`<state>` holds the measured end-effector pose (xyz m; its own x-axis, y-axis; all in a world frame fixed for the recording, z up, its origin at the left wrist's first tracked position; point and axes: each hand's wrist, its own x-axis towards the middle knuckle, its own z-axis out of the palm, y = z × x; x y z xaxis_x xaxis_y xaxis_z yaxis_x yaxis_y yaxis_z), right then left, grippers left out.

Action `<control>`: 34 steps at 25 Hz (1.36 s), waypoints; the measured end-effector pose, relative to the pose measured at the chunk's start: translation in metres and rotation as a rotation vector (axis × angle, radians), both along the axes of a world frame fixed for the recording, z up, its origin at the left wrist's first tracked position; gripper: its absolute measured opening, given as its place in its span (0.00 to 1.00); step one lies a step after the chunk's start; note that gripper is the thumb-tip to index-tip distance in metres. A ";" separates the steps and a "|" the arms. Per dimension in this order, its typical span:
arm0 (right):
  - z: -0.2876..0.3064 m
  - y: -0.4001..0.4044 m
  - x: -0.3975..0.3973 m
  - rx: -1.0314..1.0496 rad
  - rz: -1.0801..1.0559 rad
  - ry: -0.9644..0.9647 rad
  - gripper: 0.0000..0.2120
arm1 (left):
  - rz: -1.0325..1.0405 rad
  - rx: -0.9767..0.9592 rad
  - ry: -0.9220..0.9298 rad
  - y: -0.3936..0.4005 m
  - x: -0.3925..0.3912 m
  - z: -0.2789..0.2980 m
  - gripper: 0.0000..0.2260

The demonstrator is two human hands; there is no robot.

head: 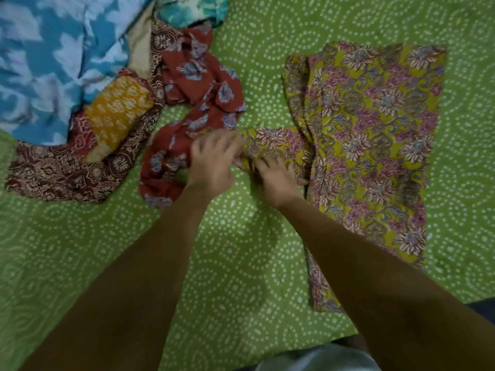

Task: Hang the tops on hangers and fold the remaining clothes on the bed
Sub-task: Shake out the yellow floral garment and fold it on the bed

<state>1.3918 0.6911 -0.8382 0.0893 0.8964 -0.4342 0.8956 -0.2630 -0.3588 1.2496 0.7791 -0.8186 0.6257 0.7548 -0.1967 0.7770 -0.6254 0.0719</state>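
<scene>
Left of the floral top (pixel 375 135), a crumpled red garment (pixel 198 108).

A home bedroom: bed (pixel 241 263) under a green dotted sheet, printed clothes (pixel 375 129) strewn across, far left to right.

Bed (pixel 241 263) covered by green sheet with white dotted swirl print. Lying on it — yellow-green floral garment (pixel 375 145) spread flat at right, one sleeve sticking out toward the middle. Crumpled rust-red floral garment (pixel 201 103) just left of that sleeve. Further left, maroon patterned garment (pixel 53 172) with a mustard-yellow printed panel (pixel 117 113). Blue and white cloth (pixel 48 57) bunched at top left, teal tie-dye piece (pixel 192 9) at top edge — partly cut off.
</scene>
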 end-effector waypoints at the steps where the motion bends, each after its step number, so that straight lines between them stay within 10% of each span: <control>1: 0.001 -0.003 -0.003 0.067 0.092 0.001 0.22 | -0.186 -0.030 0.097 -0.001 0.004 -0.003 0.30; 6: -0.004 -0.012 -0.005 0.179 0.144 -0.089 0.17 | -0.547 0.213 0.201 0.000 0.004 -0.014 0.12; 16: 0.003 -0.044 0.012 -0.043 0.144 -0.105 0.21 | -0.292 0.311 0.175 -0.006 -0.099 -0.012 0.17; 21: 0.015 -0.040 0.019 -0.072 0.189 0.203 0.20 | 0.120 -0.056 -0.069 -0.001 -0.036 0.010 0.10; 27: 0.011 -0.023 0.079 0.143 -0.371 0.077 0.16 | 0.972 -0.771 -0.593 0.057 0.148 -0.011 0.10; 34: -0.004 -0.018 0.113 0.272 -0.405 0.137 0.11 | 1.065 -0.720 -0.626 0.115 0.219 -0.032 0.16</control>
<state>1.5046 0.6728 -0.8424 0.4120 0.8839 -0.2214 0.6811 -0.4601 -0.5695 1.4690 0.8938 -0.8503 -0.0411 0.7675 -0.6398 0.5669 0.5452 0.6176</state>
